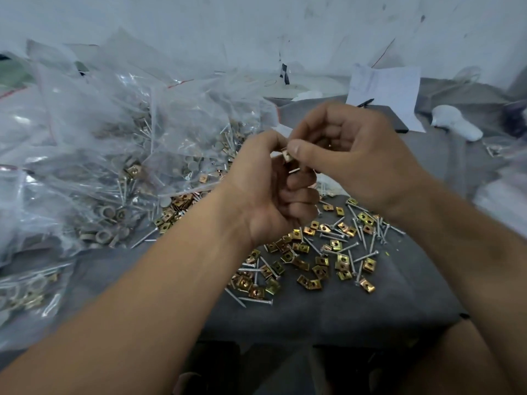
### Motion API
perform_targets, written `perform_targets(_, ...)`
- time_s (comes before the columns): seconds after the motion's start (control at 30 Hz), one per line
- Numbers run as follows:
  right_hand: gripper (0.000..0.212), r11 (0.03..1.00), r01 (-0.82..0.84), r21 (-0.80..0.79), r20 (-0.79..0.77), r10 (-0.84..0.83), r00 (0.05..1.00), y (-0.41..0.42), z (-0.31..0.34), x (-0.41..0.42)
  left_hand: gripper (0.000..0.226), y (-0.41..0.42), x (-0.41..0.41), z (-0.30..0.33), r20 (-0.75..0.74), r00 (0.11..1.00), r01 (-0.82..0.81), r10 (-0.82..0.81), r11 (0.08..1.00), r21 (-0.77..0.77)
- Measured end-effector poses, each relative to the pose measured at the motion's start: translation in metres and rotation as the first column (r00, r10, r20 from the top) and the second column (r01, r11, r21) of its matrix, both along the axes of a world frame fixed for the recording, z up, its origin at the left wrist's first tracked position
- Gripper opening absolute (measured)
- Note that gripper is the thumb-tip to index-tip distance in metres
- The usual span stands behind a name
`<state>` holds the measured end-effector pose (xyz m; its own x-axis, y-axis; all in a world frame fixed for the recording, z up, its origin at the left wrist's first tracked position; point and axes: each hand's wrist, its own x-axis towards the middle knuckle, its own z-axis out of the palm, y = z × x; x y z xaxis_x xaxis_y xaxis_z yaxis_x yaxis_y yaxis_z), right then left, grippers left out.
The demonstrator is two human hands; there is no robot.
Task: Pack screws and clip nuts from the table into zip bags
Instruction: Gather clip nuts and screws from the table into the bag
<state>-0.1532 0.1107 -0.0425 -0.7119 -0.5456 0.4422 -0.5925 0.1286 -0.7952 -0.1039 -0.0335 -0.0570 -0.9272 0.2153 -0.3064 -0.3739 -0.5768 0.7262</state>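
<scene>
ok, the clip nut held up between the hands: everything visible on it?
The small brass-coloured metal clip nut is a folded sheet-metal piece with a shiny yellowish face; most of it is hidden. It is held in the air above the grey cloth-covered table, pinched between the left hand and the thumb and fingers of the right hand. A pale metal edge shows just below it. Its hole cannot be made out.

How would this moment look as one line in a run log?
stage: gathering parts | hands: left hand and right hand pinch one clip nut | loose screws and nuts: on table | filled bags: left
</scene>
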Motion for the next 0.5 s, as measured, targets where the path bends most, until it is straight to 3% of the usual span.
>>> perform_targets(0.13, 0.009, 0.996, 0.051, 0.079, -0.154, -0.039, 0.987, -0.001, 0.002, 0.007, 0.035, -0.007, -0.004, 0.002, 0.063, 0.998, -0.017, 0.016, 1.000, 0.013)
perform_targets(0.23, 0.024, 0.995, 0.095, 0.031, -0.121, -0.090, 0.989, 0.005, 0.004, 0.006, 0.040, -0.020, -0.007, 0.003, 0.142, 0.975, -0.192, 0.171, 0.970, 0.151)
perform_targets(0.3, 0.017, 0.984, 0.087, 0.153, -0.135, -0.067, 0.989, 0.008, 0.003, 0.004, 0.040, -0.034, -0.010, 0.003, 0.177, 0.935, -0.344, 0.306, 0.906, 0.247)
perform_targets(0.37, 0.008, 0.885, 0.009, 0.465, -0.098, 0.041, 0.994, 0.007, -0.004, 0.004, 0.036, -0.046, -0.011, 0.003, 0.206, 0.872, -0.487, 0.443, 0.825, 0.287)
perform_targets(0.43, 0.016, 0.685, -0.026, 0.728, -0.046, 0.087, 0.995, 0.003, -0.014, 0.003, 0.032, -0.055, -0.011, 0.002, 0.249, 0.790, -0.612, 0.561, 0.743, 0.270)
perform_targets(0.5, 0.021, 0.591, -0.015, 0.807, -0.027, 0.062, 0.998, 0.000, -0.020, 0.001, 0.030, -0.060, -0.011, 0.001, 0.292, 0.736, -0.676, 0.611, 0.688, 0.265)
